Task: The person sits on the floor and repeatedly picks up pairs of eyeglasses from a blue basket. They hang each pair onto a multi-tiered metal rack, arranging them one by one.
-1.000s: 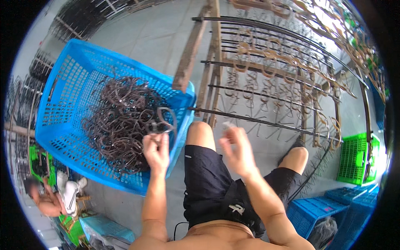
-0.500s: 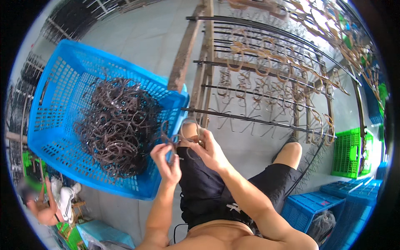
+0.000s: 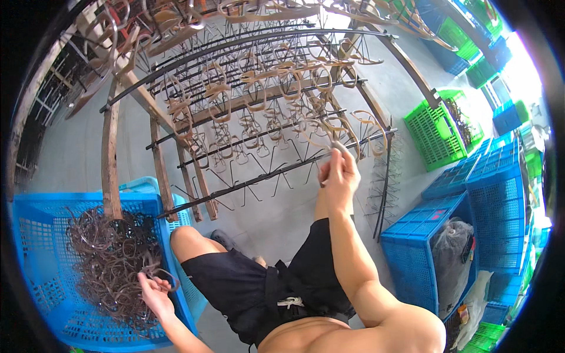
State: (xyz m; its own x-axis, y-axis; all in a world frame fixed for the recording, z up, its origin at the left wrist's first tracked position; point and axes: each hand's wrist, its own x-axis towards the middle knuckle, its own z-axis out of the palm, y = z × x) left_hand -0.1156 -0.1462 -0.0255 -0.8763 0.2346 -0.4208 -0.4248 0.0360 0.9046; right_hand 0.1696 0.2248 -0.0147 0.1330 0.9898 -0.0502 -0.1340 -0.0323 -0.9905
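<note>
At the lower left, my left hand (image 3: 154, 289) grips a dark, curved piece (image 3: 167, 277) over the pile of tangled dark loops (image 3: 103, 253) in the blue basket (image 3: 35, 247). My right hand (image 3: 339, 173), raised at the right of the rack, pinches a pale looped piece (image 3: 319, 132) near the rack's lower black bars (image 3: 271, 175). Tan looped pieces (image 3: 256, 94) hang in rows from the wire hooks of the rack (image 3: 159, 165); the lowest bar in front carries mostly bare hooks.
My knees (image 3: 187, 241) are bent below the rack. Blue crates (image 3: 493, 223), one with a plastic bag (image 3: 447, 265), stand at the right, behind them a green crate (image 3: 428, 132). A bar with wire hooks (image 3: 385, 182) stands beside the rack. Wooden posts (image 3: 110, 165) rise by the blue basket.
My view has swung right toward the rack. My hands, together half a second ago, are apart: the right rose to the rack with a piece, the left moved back to the basket's pile.
</note>
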